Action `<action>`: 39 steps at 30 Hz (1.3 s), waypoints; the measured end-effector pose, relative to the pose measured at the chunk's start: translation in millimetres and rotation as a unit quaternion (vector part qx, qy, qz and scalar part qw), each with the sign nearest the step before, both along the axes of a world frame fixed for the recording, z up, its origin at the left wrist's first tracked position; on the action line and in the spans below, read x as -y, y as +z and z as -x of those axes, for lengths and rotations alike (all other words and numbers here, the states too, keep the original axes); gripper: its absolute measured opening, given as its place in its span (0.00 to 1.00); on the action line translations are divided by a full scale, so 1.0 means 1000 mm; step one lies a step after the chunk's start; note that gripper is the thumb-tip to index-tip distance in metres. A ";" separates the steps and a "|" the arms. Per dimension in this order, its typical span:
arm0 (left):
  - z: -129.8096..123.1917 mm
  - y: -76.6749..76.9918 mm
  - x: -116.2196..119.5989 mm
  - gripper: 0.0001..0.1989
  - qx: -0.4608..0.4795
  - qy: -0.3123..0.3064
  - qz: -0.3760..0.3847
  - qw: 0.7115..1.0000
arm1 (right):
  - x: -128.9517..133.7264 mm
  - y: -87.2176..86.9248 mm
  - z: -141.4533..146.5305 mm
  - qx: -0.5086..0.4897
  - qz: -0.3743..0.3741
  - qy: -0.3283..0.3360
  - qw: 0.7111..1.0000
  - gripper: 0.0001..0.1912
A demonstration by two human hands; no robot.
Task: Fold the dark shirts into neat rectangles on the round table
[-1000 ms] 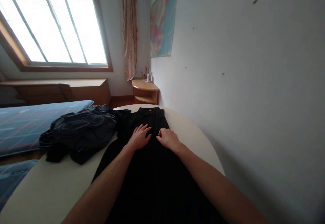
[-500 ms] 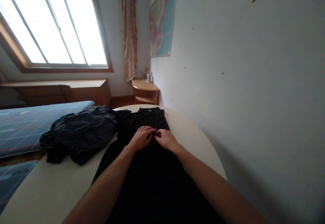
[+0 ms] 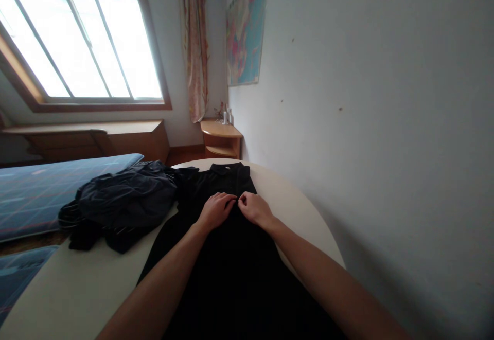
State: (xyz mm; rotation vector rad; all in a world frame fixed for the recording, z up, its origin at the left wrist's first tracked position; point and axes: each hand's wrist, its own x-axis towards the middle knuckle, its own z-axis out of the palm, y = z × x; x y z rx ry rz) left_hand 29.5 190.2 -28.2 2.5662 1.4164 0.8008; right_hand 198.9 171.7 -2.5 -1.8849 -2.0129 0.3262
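Observation:
A black collared shirt [image 3: 224, 179] lies front up on the round white table [image 3: 309, 227], its collar at the far end. Over the middle of its front opening, my left hand [image 3: 216, 210] is closed, with fingertips pinching the cloth. Close beside it my right hand [image 3: 253, 208] pinches the same front edge between thumb and curled fingers. The fingertips of both hands nearly meet. Any button between them is too small and dark to make out. Nearer to me the shirt's black merges with other dark cloth, so its lower end cannot be told.
A heap of dark clothes [image 3: 123, 196] lies on the table's left side. Beyond that edge are blue checked mattresses [image 3: 31, 191]. A white wall [image 3: 366, 149] runs close along the right. A small wooden corner shelf [image 3: 219, 129] stands behind the table.
My right hand has shifted slightly right, and its fingers are curled tighter. My left hand stays at the shirt front, its fingers drawn in a little.

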 end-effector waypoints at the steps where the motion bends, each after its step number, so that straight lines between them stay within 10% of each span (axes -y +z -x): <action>1: -0.001 0.000 0.001 0.14 0.000 0.002 -0.002 1.000 | -0.006 0.001 -0.002 -0.001 -0.008 -0.012 1.000 0.12; 18: -0.003 -0.006 -0.003 0.07 0.053 0.005 0.016 0.998 | -0.156 0.002 -0.041 0.011 -0.016 -0.121 0.992 0.17; 39: -0.005 -0.009 -0.008 0.09 0.061 0.001 0.032 0.998 | -0.206 -0.008 -0.035 0.005 -0.058 -0.065 0.996 0.18</action>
